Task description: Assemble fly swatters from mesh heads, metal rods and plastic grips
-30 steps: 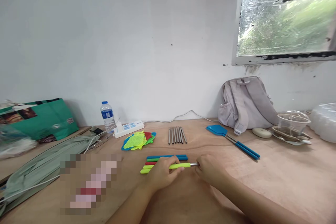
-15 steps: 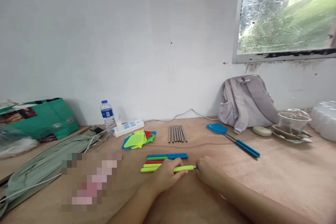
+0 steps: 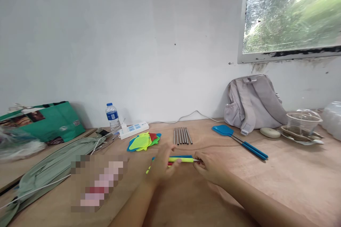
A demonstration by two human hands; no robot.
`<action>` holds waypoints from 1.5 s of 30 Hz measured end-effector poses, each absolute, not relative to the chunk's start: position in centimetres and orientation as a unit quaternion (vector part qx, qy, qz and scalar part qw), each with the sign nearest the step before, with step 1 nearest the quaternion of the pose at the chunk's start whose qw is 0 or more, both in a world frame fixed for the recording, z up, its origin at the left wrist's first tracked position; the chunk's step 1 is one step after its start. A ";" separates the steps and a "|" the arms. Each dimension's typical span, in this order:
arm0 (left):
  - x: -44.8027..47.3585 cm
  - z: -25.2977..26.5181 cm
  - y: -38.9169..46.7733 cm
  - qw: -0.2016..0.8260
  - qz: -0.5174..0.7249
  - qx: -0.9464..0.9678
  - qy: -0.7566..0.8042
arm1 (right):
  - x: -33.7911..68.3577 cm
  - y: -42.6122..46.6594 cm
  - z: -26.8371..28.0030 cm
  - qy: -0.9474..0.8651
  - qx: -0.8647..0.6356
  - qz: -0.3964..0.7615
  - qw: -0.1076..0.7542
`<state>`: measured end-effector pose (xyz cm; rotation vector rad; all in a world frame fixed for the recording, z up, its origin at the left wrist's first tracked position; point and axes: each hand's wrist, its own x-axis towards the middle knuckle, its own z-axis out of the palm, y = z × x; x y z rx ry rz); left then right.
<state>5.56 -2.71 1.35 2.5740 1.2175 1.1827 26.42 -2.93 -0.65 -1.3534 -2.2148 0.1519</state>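
My left hand [image 3: 161,166] is closed around a yellow handle [image 3: 183,160], its thumb along the near side. Out of the handle's right end sticks a short bit of metal rod [image 3: 195,160], pinched in the fingers of my right hand [image 3: 210,166]. Behind and under my left hand lie more coloured handles, with a blue handle [image 3: 188,156] showing best and the others mostly covered. Farther back are a row of several metal tubes [image 3: 182,136] and a pile of mesh fly swatter heads [image 3: 141,142] in yellow, blue, red and green.
To the right lie blue fly swatters [image 3: 249,146] with rods and handles joined. Along the wall stand a power strip [image 3: 134,130], a water bottle [image 3: 113,117], a grey backpack [image 3: 255,106] and a plastic basket [image 3: 303,120]. Green cloth [image 3: 58,159] and a green bag [image 3: 58,120] are at left.
Both hands have shifted slightly away from me with the yellow handle, which now overlaps the row of handles. My left hand covers more of that row. The view has turned slightly left.
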 end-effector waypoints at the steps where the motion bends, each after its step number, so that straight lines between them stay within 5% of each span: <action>1: 4.7 1.2 -2.0 0.016 0.422 0.811 0.405 | 26.6 -2.9 -0.7 -0.821 -0.498 0.062 0.272; 4: 1.3 0.2 0.6 -0.011 0.489 0.704 0.515 | 27.2 -2.5 -1.1 -0.814 -0.499 0.097 0.281; 6: -1.1 -0.7 2.3 -0.043 0.405 0.671 0.619 | 27.5 -2.0 -1.7 -0.800 -0.499 0.141 0.302; 12: -4.3 -2.8 4.5 -0.044 0.303 0.654 0.691 | 27.0 -0.6 -3.1 -0.660 -0.398 0.378 0.513; 16: -4.1 -2.9 4.3 -0.044 0.240 0.656 0.714 | 26.8 0.0 -3.5 -0.521 -0.333 0.535 0.576; 23: -3.9 -2.4 4.0 -0.072 0.206 0.663 0.716 | 27.6 0.4 -3.5 -0.415 -0.330 0.561 0.636; 30: -4.1 -2.9 4.3 -0.106 0.210 0.659 0.714 | 27.8 0.4 -3.5 -0.404 -0.305 0.612 0.607; 36: -3.8 -2.0 3.8 -0.147 0.270 0.632 0.712 | 27.5 -0.2 -3.3 -0.404 -0.296 0.633 0.591; 40: -2.8 -0.3 2.5 -0.164 0.431 0.556 0.691 | 27.6 -0.3 -3.1 -0.404 -0.269 0.631 0.606; 42: -1.8 0.6 1.8 -0.095 0.561 0.498 0.654 | 27.8 -0.2 -3.1 -0.391 -0.252 0.647 0.604; 45: 0.3 1.4 1.3 0.180 0.705 0.411 0.549 | 28.4 -0.2 -3.0 -0.369 -0.209 0.689 0.588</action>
